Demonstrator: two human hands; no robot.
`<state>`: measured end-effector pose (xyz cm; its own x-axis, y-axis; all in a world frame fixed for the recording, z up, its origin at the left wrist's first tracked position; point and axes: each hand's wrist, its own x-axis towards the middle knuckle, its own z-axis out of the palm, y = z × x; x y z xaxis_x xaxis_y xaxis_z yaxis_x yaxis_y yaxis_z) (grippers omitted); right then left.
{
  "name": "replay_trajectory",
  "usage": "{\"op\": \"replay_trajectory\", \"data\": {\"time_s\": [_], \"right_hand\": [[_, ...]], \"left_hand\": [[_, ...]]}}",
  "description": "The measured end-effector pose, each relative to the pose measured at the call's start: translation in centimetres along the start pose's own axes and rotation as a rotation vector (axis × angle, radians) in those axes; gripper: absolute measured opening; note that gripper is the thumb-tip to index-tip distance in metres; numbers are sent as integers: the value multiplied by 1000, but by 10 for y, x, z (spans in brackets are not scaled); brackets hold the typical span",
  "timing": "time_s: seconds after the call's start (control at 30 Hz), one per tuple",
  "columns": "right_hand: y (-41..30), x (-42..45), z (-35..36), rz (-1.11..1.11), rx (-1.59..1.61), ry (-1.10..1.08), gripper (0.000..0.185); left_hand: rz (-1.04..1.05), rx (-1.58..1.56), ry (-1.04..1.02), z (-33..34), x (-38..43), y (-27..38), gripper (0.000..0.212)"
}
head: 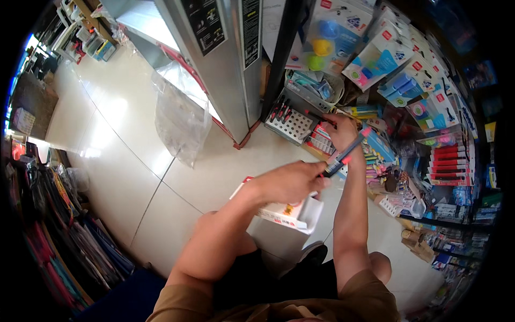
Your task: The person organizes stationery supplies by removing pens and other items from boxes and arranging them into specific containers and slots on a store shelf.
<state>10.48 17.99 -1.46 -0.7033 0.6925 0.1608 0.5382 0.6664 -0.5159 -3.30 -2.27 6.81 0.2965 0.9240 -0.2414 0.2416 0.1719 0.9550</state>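
My left hand (291, 181) is closed around a few dark pens with pink-red ends (342, 157), which point up and to the right across my right forearm. Below that hand an open white cardboard box (297, 215) with red print lies tilted near my knees. My right hand (342, 129) reaches to the shelf, its fingers at a dark pen with a red end (318, 116). Just left of it stands a perforated white and grey pen holder (291, 122) with several black and red pens. A red and white box (322, 139) sits beside that hand.
Blister packs (378, 52) hang above the crowded shelf on the right. A basket (336, 84) holds small packs behind the pen holder. The metal cabinet's corner (241, 137) stands left of the shelf, with a clear plastic bag (179, 116) beside it. Packed goods (68, 225) line the lower left.
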Motion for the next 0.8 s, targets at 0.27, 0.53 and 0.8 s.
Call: {"op": "replay_trajectory", "data": {"time_s": [0.27, 0.53, 0.8], "right_hand": [[-5, 57, 74, -28, -107, 42, 16], [-2, 71, 104, 60, -151, 40, 19], [-7, 71, 107, 42, -111, 108, 28]], "left_hand": [[97, -129, -86, 10, 17, -6, 36], [76, -119, -90, -3, 15, -13, 39], [63, -119, -110, -11, 13, -10, 41]]}}
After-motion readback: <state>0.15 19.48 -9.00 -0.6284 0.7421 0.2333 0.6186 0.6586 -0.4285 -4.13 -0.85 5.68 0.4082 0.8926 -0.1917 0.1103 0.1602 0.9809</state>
